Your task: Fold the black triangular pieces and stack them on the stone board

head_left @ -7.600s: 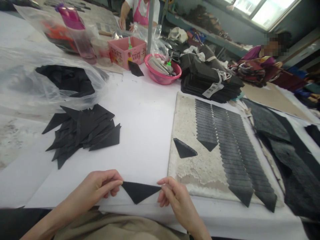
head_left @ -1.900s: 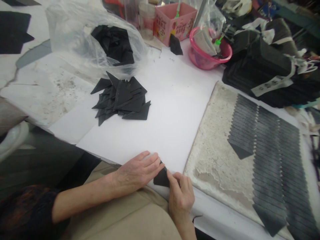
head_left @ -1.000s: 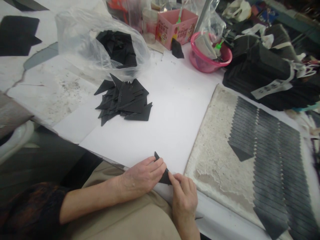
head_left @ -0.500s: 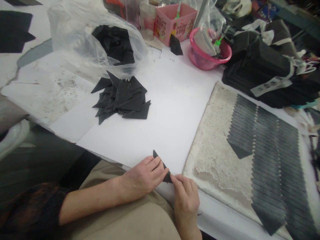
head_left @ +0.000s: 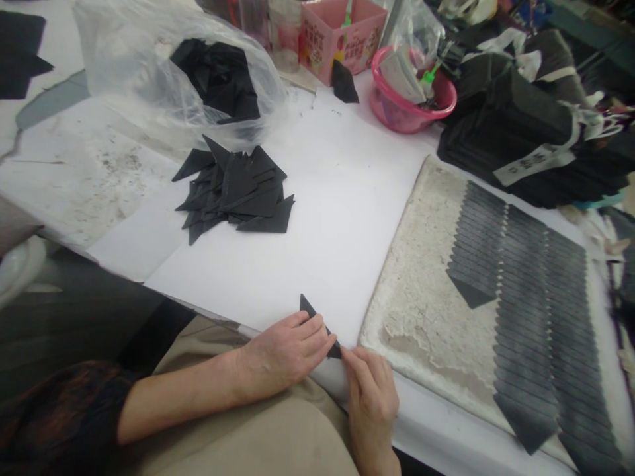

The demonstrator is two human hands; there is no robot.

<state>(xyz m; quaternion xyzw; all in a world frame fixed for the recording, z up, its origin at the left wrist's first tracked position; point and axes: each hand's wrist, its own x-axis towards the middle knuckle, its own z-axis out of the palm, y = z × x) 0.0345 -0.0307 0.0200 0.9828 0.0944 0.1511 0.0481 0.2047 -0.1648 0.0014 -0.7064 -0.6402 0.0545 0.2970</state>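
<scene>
At the table's front edge, a small black pointed piece of sheet material (head_left: 308,307) lies under my hands, most of it covered. My left hand (head_left: 290,347) rests across it, fingers together and pressing it down. My right hand (head_left: 372,390) pinches its lower right corner between thumb and forefinger. Beyond my hands is a loose pile of similar black pieces (head_left: 248,188). To the right, overlapping black pieces lie in long rows (head_left: 526,330) on a worn pale board (head_left: 421,264).
A clear plastic bag (head_left: 129,73) holding black pieces stands behind the pile. At the back are a pink box (head_left: 322,39), a pink basin (head_left: 397,112) and one black piece (head_left: 344,82). Bundled black stacks (head_left: 516,125) tied with white strips sit at the back right.
The whole view has shifted slightly, so the table things appear a little higher and further left. Both hands keep nearly the same hold on the black piece.
</scene>
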